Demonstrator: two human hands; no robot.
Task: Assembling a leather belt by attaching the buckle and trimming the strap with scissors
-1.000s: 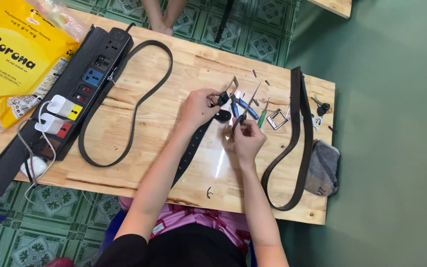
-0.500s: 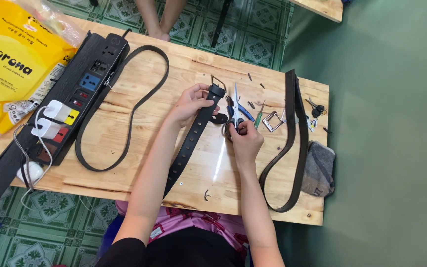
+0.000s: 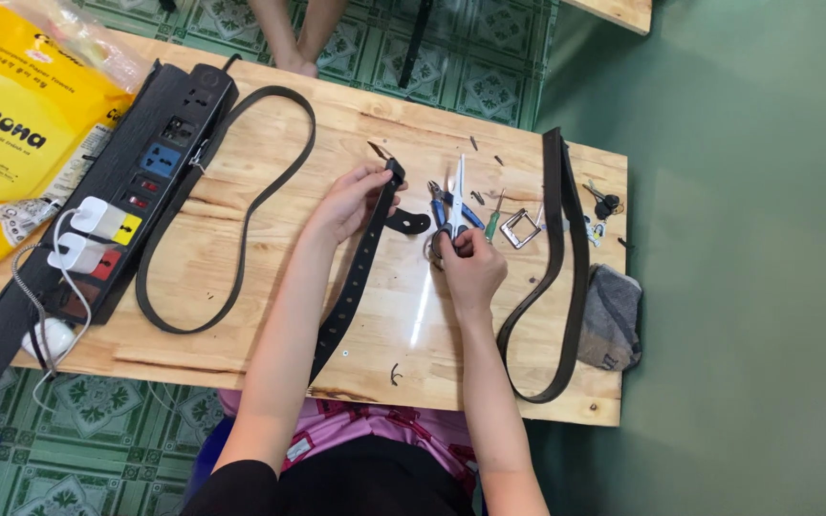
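L hand (image 3: 344, 203) pinches the end of a black perforated leather belt (image 3: 360, 272) lying across the pale wooden tabletop (image 3: 270, 325) w/ its tail toward the person, R hand (image 3: 470, 268) gripping white-bladed scissors (image 3: 457, 203) upright just beside it, near blue-handled pliers (image 3: 453, 204) & 1 square metal buckle (image 3: 520, 227).

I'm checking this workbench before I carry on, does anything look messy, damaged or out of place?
Small dark offcuts lie scattered on the wooden table near the scissors in the right hand, and one curled scrap sits by the near edge. A grey cloth hangs partly over the right edge. The belt in the left hand looks intact.
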